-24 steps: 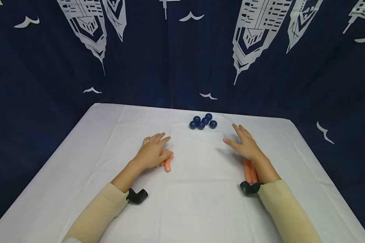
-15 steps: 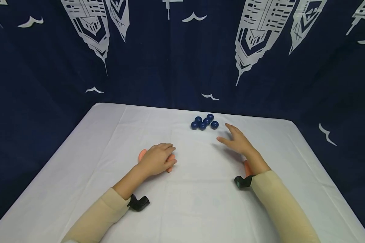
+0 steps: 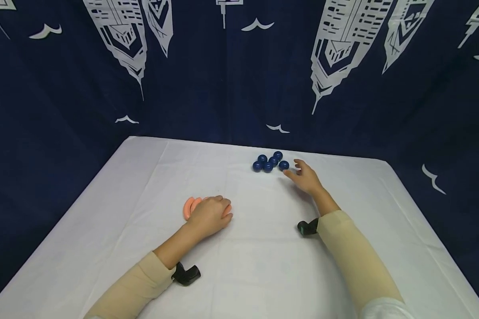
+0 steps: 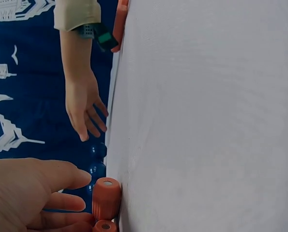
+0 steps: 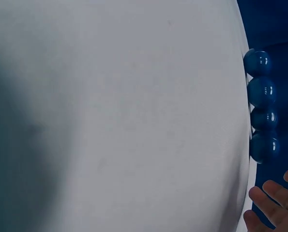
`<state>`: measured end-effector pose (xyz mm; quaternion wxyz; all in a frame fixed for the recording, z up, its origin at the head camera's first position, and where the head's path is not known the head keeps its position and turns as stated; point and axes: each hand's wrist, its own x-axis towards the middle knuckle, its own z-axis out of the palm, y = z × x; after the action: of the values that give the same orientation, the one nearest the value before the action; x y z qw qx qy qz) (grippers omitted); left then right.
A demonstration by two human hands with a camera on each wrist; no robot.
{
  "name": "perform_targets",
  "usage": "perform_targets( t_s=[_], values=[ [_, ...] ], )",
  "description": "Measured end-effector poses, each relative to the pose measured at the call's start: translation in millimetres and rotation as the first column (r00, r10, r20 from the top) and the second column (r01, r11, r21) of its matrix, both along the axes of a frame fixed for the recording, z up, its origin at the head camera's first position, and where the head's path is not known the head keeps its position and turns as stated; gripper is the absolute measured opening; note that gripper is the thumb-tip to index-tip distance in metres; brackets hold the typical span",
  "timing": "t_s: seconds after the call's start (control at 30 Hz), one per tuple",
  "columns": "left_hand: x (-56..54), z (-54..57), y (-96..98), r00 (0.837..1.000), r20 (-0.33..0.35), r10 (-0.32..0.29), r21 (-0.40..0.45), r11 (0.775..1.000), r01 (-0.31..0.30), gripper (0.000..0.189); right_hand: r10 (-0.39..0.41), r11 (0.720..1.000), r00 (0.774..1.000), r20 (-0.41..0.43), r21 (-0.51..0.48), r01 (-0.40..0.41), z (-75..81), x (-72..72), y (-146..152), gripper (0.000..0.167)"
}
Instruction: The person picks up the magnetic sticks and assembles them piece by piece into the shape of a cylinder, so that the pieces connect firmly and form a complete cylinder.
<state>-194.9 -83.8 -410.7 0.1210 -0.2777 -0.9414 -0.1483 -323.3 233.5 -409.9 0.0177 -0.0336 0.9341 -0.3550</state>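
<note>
Several curved orange sausage-like pieces (image 3: 188, 208) lie in a row under my left hand (image 3: 208, 218), which covers most of them. In the left wrist view my thumb and loosely bent fingers hover right at a ridged orange piece (image 4: 106, 198) with a grey spot on its end. My right hand (image 3: 306, 179) reaches to the back of the table, thumb and fingers spread apart. Its thumb overlaps the edge of the rightmost blue ball (image 3: 284, 165). Several other glossy dark blue balls (image 3: 268, 167) sit clustered left of it. Spread right fingers (image 5: 269, 200) also show in the right wrist view.
A white cloth (image 3: 263, 266) covers the table, whose back edge runs just behind the balls. Behind it hangs a dark blue curtain (image 3: 223, 88) with white prints. Another orange piece (image 4: 119, 24), beside the right sleeve in the left wrist view, is hidden in the head view.
My left hand has moved down and slightly right, its fingers bending more, uncovering orange pieces on its left. The right hand has moved left toward the blue balls, its fingers curving inward.
</note>
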Motion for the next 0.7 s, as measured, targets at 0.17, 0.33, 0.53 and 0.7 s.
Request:
perform_targets(
  t_s=[0.17, 0.33, 0.53, 0.7],
  values=[
    [-2.0, -2.1, 2.6, 1.0, 0.001, 0.028, -0.02, 0.999, -0.028, 0.013, -0.017, 1.0, 1.0, 0.001, -0.005, 0.017, -3.6, -8.6, -5.0, 0.071],
    [-3.9, -4.2, 4.5, 0.999, 0.012, 0.053, -0.035, 0.998, -0.052, 0.021, -0.031, 1.0, 1.0, -0.002, 0.001, 0.031, -6.4, -14.8, -7.7, 0.07],
    [-5.2, -9.1, 5.4, 0.999, -0.018, 0.044, -0.065, 0.997, -0.045, 0.024, -0.054, 0.997, 0.999, 0.007, 0.062, 0.053, -7.9, -20.6, -10.1, 0.067],
    [-5.8, -17.5, 6.9, 0.999, -0.041, 0.036, -0.065, 0.997, -0.038, 0.017, -0.071, 0.994, 0.997, 0.004, 0.08, 0.071, -11.7, -23.9, -12.6, 0.066]
  ],
)
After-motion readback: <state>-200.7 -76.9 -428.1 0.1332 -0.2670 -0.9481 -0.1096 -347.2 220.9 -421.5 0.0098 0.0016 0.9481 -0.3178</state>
